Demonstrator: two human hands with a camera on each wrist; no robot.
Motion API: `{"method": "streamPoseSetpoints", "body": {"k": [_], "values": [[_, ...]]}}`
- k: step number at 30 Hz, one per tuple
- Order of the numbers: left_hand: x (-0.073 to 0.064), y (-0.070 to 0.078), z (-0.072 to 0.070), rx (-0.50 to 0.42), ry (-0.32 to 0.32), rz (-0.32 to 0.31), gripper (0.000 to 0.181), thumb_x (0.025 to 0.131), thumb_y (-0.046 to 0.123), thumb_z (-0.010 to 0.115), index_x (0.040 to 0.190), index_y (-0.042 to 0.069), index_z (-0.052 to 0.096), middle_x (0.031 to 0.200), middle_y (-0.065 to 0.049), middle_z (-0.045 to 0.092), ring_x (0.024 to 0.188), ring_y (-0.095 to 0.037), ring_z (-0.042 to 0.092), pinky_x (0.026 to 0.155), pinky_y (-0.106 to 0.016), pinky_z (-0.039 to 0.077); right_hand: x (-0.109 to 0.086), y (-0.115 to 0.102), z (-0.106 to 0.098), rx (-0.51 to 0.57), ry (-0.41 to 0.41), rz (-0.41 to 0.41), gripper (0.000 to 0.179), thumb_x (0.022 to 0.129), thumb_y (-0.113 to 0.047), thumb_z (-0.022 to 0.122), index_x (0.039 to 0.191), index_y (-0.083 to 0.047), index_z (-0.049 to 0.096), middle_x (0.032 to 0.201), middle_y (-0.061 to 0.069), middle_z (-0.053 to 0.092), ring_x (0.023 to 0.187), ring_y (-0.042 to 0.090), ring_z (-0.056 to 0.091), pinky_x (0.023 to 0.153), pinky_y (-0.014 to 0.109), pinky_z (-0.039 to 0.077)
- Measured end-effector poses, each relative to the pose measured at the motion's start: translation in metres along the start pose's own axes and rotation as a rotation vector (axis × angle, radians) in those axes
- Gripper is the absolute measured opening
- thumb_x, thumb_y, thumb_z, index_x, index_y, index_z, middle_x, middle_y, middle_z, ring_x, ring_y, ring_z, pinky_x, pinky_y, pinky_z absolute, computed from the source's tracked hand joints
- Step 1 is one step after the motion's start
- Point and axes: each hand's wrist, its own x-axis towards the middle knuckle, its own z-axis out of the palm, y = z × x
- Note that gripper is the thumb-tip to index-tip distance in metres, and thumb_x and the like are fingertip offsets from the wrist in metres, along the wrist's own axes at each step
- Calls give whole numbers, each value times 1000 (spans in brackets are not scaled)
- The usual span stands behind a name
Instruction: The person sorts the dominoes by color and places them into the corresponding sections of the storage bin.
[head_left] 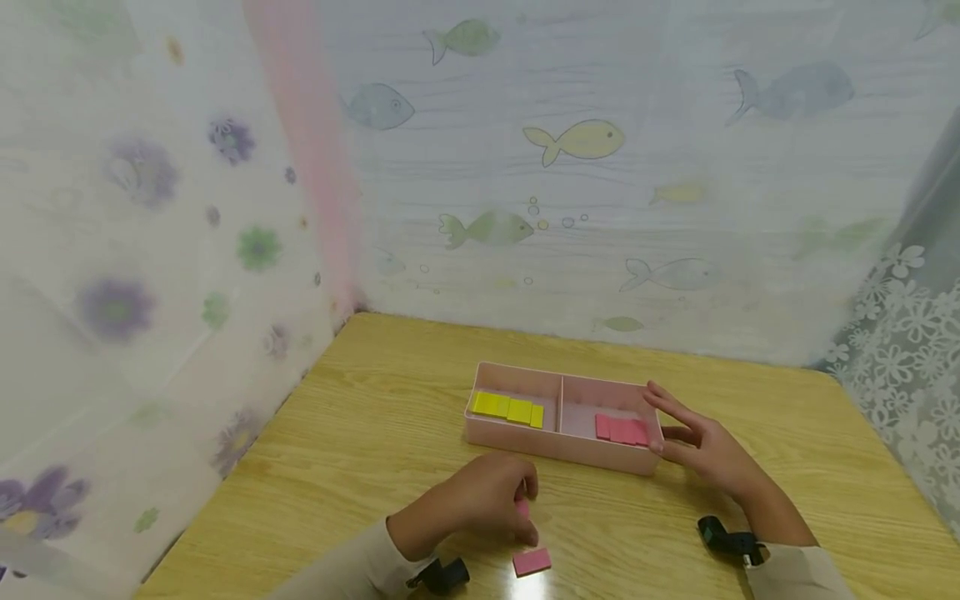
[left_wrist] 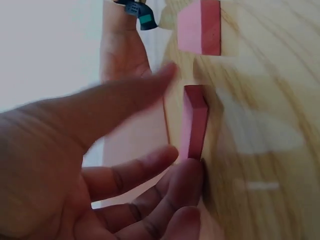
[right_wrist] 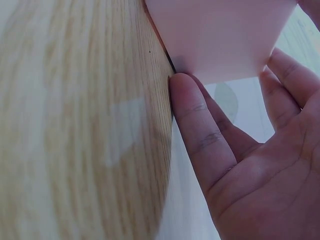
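A pale pink box [head_left: 558, 443] with two compartments stands on the table. Yellow blocks [head_left: 508, 409] lie in its left compartment, pink blocks [head_left: 622, 430] in its right one. My right hand [head_left: 708, 454] holds the box's right end, thumb at the near corner and a finger at the far corner. In front of the box, my left hand [head_left: 491, 497] is around a small pink block [left_wrist: 195, 122] on the table. Its fingertips touch one end of that block, while the blurred thumb stands apart from it. Another flat pink block [head_left: 532, 562] lies just nearer to me.
The wooden table [head_left: 360, 433] reaches back to a curtain [head_left: 585, 250] printed with fish. A flowered curtain [head_left: 172, 275] borders the left side, and a lace one [head_left: 900, 367] the right. Black wrist cameras [head_left: 723, 540] sit on both wrists.
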Motion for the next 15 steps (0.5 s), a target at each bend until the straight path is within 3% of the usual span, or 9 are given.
{"method": "streamPoseSetpoints", "body": {"k": [6,15], "values": [[-1,5,2,28,-63,35,48,63,41,100,95,21,70,85,14,56,76,0,50,68,-16,46,-1,3,-1,-1,-6,6,72,101,-10,68,163,-18,34,174,-2,18,140,17,54,101,20,52],[1,-3,3,-46,1,-21,44,68,35,97,99,19,70,81,12,59,72,-2,53,63,-19,47,0,4,0,1,6,-4,71,100,-9,68,163,-18,35,174,0,18,140,16,54,101,19,52]]}}
